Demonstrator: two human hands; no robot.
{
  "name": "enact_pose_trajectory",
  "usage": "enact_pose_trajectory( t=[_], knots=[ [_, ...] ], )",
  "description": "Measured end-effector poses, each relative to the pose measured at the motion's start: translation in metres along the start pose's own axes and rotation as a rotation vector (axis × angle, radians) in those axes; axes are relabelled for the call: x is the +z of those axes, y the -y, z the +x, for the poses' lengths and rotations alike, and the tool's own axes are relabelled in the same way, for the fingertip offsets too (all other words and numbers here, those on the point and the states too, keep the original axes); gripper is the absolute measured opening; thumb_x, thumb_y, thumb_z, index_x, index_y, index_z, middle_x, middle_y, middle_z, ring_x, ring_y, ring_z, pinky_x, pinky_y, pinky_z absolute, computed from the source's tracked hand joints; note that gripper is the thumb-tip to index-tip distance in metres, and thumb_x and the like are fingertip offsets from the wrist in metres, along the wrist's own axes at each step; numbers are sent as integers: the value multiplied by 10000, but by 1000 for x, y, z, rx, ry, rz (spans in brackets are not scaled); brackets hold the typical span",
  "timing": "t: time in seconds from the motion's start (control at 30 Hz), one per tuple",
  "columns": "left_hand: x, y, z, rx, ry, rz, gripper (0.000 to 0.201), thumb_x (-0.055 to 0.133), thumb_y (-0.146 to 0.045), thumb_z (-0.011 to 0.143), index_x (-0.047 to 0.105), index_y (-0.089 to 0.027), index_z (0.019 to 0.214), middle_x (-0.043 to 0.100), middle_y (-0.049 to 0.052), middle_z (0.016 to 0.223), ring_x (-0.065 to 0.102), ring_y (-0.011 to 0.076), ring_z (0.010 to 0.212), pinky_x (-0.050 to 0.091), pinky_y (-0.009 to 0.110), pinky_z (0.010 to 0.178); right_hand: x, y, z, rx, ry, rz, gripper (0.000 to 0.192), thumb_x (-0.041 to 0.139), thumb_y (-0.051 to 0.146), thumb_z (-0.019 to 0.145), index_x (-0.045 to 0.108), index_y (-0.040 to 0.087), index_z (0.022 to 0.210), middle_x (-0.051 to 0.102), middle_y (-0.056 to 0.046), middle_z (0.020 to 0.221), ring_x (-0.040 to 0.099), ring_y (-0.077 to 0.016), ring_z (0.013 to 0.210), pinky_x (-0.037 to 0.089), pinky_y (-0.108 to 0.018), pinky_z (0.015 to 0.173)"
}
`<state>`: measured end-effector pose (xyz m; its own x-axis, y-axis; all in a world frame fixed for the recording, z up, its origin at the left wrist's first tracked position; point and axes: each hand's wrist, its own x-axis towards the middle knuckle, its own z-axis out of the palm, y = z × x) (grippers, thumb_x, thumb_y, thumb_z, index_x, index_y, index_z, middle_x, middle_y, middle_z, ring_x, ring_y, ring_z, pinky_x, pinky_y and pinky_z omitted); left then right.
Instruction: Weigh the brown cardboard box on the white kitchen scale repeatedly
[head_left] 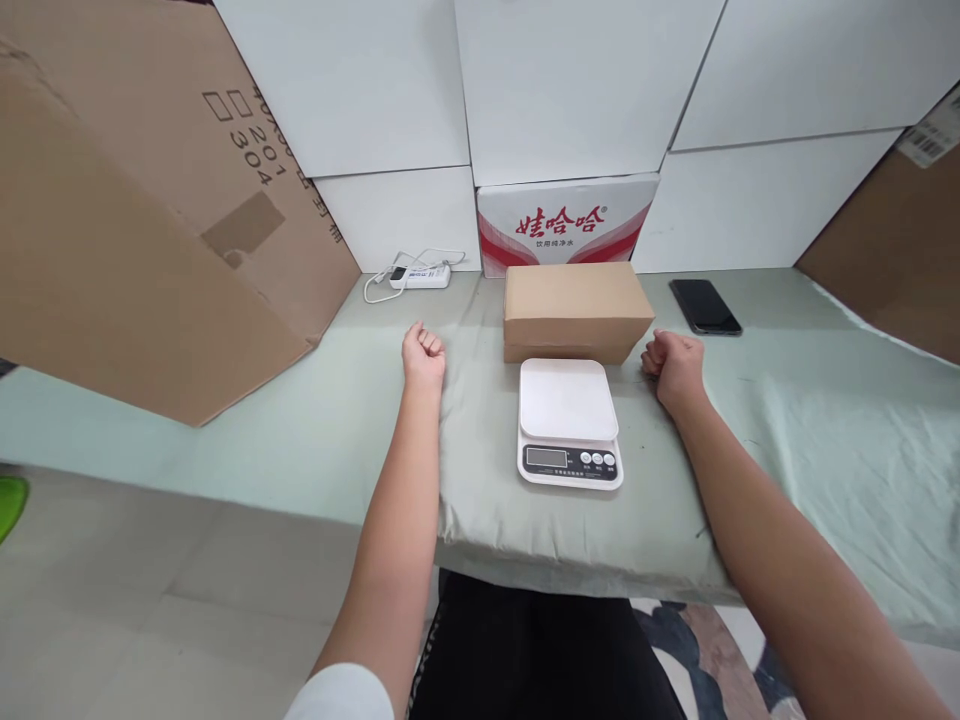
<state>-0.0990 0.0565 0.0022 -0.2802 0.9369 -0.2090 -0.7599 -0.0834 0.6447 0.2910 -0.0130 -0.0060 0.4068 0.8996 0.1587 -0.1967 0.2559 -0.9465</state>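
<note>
- Cardboard box [575,310]: small, brown, closed, lies flat on the green cloth [825,440] over the table, just behind the kitchen scale [568,422]. Box's front edge is touching or nearly touching the scale's back edge; cannot tell which.
- Long axis of the box runs left to right across the view, parallel to the table's near edge.
- Right hand [675,364]: closed into a loose fist, fingers curled in, holding nothing. It rests on the cloth just beside the box's right front corner, knuckles touching or almost touching it.
- Left hand [423,358]: also a closed fist, empty, resting on the cloth. It sits clearly apart from the box's left end, with bare cloth between.
- Right hand is the nearer of the two; the box lies inward and slightly forward of both fists, between them.
- Scale: white, platform bare, display strip and buttons face the person, centred between the forearms.
- Further out: black phone [705,305] lies flat to the right of the box; white power strip [420,276] with cable lies at back left; red-and-white printed carton [568,225] stands against the wall behind the box; large cardboard sheet [135,210] leans at left.
- Count: one small box, one scale, one phone, one power strip, one printed carton, two hands.
</note>
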Motion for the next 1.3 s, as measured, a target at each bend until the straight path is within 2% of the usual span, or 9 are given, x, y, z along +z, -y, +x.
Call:
enact_pose_trajectory(
  t=[0.23,0.47,0.6,0.7,0.77,0.87,1.0,1.13,1.3],
  knots=[
    [15,12,-17,82,-118,18,555,664,-5,939,215,-247,721,173,-152,515,125,30,393,110,195,419,7,-1,-1,-73,-75,-54,662,794,354,840,193,245,584,140,113,485,120,-41,438,90,-239,391],
    [26,34,-34,161,52,313,337,832,-137,878,534,-241,758,487,-92,619,456,60,506,305,174,488,7,-6,3,-67,-125,-62,690,800,489,897,235,254,577,190,110,504,192,-57,424,170,-229,384],
    [26,49,-38,186,170,494,127,747,-288,1004,726,-247,886,763,35,941,761,162,953,518,210,709,4,-6,7,-107,-149,-46,493,787,458,912,465,253,599,303,85,512,381,-100,460,344,-225,420],
    [27,55,-41,170,223,523,153,699,-397,1059,775,-263,1060,805,96,1316,721,248,1387,565,342,1064,3,-10,11,-116,-132,-33,237,775,432,913,655,285,772,382,76,542,552,-142,582,489,-221,534],
    [28,57,-43,138,253,488,205,700,-451,1061,783,-278,1132,739,107,1528,606,283,1575,475,429,1262,2,-14,13,-124,-124,-10,148,750,449,911,710,310,944,564,57,661,660,-144,725,531,-210,614],
    [29,61,-47,86,308,430,266,696,-498,1059,784,-310,1226,633,71,1696,453,276,1706,341,459,1397,3,-22,17,-122,-78,34,367,732,578,882,699,381,1190,778,17,1037,765,-168,1001,580,-245,706],
    [29,71,-48,52,381,417,375,671,-540,1071,755,-329,1369,632,26,1706,373,251,1746,266,474,1449,8,-36,20,-112,128,9,710,670,820,836,599,455,1441,719,2,1521,705,-276,1428,670,-430,996],
    [28,79,-47,84,503,471,461,695,-565,1054,753,-279,1410,725,61,1602,414,298,1727,306,478,1448,16,-44,15,-226,225,-106,849,722,863,783,588,443,1509,634,22,1650,500,-293,1664,488,-513,1366],
    [32,62,-72,140,491,398,541,798,-486,1002,694,-311,1503,719,66,1607,399,315,1731,356,471,1428,25,-10,-12,-408,256,-212,791,784,734,847,564,475,1562,577,21,1703,333,-311,1763,221,-540,1508]
  ],
)
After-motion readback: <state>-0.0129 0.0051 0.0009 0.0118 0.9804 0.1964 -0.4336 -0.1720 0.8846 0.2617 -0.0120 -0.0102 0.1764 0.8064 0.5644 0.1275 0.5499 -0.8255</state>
